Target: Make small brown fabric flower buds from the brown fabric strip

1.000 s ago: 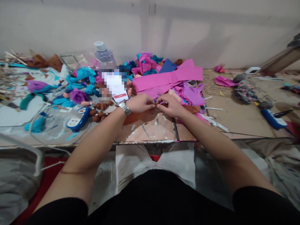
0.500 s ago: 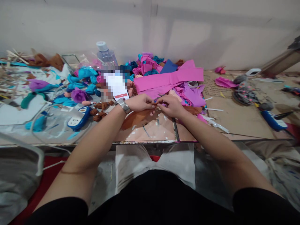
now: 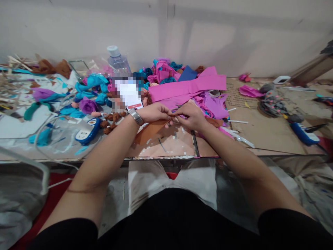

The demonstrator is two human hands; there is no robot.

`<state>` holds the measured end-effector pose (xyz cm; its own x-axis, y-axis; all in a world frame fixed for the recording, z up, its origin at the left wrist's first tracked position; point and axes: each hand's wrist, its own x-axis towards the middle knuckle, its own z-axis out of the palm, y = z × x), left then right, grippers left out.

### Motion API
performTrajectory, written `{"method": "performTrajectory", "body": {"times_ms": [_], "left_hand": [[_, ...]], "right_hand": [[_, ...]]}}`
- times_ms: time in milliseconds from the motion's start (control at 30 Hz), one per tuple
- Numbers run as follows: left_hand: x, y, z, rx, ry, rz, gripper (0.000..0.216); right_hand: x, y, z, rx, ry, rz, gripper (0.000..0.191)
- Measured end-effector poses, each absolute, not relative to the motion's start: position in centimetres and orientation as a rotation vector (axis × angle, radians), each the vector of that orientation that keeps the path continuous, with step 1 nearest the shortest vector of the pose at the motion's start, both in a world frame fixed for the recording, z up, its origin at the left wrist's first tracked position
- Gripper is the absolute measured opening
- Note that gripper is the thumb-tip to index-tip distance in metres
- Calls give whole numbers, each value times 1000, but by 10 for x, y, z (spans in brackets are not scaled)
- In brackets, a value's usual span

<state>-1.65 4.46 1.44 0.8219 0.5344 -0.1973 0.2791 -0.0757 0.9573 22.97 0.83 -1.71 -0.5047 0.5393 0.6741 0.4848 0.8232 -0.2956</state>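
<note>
My left hand (image 3: 158,114) and my right hand (image 3: 191,116) meet over the front middle of the table, fingertips almost touching. Both pinch a strip of brown crepe paper (image 3: 151,132), which slants down to the left from under my left hand. Another brown piece (image 3: 215,122) shows beyond my right wrist. What lies right between the fingertips is partly hidden by the fingers. Just behind the hands are a broad pink paper strip (image 3: 187,87) and crumpled purple paper (image 3: 215,106). A phone (image 3: 130,94) with a lit screen stands close to my left wrist.
Blue and purple paper flowers (image 3: 87,105), a clear bottle (image 3: 119,62) and a blue-and-white device (image 3: 88,131) lie to the left. On the right, cardboard (image 3: 249,128) bears white sticks (image 3: 239,138), a dark pincushion-like bundle (image 3: 272,105) and a second blue-and-white device (image 3: 304,134). A wall stands behind.
The brown paper strip has lifted and tilted slightly under my left hand. Both hands stay in nearly the same place, still pinching.
</note>
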Motion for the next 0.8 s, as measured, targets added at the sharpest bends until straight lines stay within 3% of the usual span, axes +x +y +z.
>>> {"method": "performTrajectory", "body": {"times_ms": [400, 800], "left_hand": [[-17, 46, 21, 2178, 805, 254, 44], [-14, 36, 28, 2516, 1039, 320, 34]], "right_hand": [[231, 8, -18, -924, -2182, 198, 16], [232, 11, -17, -1131, -2050, 238, 15]]}}
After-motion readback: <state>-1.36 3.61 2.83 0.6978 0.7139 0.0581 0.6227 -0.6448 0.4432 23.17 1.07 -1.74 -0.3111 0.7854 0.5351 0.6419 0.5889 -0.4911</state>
